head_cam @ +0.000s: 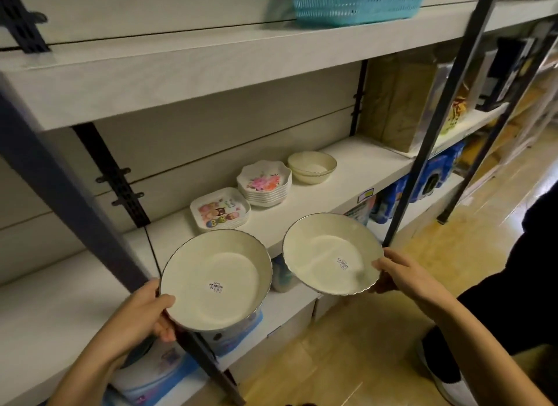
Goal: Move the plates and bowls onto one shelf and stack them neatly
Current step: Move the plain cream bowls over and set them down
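My left hand [145, 310] grips the near rim of a cream plate [216, 280] with a scalloped edge and a barcode sticker. My right hand [398, 274] holds a second cream plate [330, 253] of the same kind by its right rim. Both plates hang in the air just in front of the middle shelf [356, 170]. On that shelf stand a stack of square cartoon plates [220, 209], a stack of flowered scalloped bowls [264, 182] and a few nested cream bowls [312, 166].
A dark metal upright [447, 109] stands right of the plates, another [69, 200] crosses at the left. A teal basket [359, 1] sits on the upper shelf. Brown packages [401, 103] fill the shelf's right end. Blue boxed goods lie on the lower shelf.
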Tool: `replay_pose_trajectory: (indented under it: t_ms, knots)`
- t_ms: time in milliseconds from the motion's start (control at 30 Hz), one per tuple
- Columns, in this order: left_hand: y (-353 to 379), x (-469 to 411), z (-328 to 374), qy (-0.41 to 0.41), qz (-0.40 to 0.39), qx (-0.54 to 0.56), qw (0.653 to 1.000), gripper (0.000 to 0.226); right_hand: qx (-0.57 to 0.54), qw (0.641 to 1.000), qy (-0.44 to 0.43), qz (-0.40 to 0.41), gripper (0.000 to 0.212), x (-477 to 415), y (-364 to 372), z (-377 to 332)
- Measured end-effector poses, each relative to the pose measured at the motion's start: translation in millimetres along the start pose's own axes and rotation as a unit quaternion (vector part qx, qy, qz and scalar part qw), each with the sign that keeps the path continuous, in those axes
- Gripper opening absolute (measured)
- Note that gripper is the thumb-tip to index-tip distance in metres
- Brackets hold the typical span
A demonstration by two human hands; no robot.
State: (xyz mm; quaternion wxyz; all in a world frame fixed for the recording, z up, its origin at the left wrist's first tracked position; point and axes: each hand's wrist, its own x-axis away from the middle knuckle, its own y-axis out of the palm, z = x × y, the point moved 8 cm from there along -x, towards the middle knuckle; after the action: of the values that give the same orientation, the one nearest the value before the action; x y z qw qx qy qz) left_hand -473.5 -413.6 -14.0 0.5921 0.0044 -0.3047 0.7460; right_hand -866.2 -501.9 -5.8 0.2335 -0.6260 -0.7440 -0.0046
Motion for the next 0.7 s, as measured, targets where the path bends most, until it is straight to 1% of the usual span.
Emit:
replay_pose_trajectory:
  t_ms: [100, 200, 233, 400, 600, 700]
  knots:
    - [16.2, -25.7, 21.1, 0.001, -0.004, 0.003, 1.000, 0.009, -0.001, 1.000, -0.005, 0.011, 0.018, -25.6, -17.9, -6.7]
    - [31.4, -54.8, 41.1, 0.011, -0.009, -0.002, 1.000, 0.012, 0.013, 1.000, -0.001, 0.010, 0.009, -60.6, -33.4, -11.3]
    - [35.1, -65.1, 47.8, 0.013, -0.006, -0.004, 1.000, 0.010, 0.018, 1.000, -0.001, 0.007, 0.009, -74.5, -39.1, -13.1]
    - [49.9, -116.7, 80.7, 0.016, 0.022, 0.001, 1.000, 0.012, 0.036, 0.999, -0.006, 0.008, 0.014, -146.0, -71.9, -33.9]
    - [67.3, -158.7, 115.3, 0.002, 0.049, 0.010, 0.999, 0.021, 0.039, 0.999, -0.008, 0.026, 0.022, -225.5, -92.8, -53.1]
    - [72.9, -170.9, 126.6, -0.004, 0.075, 0.018, 0.997, 0.025, 0.032, 0.999, -0.012, 0.021, 0.018, -265.1, -95.9, -63.1]
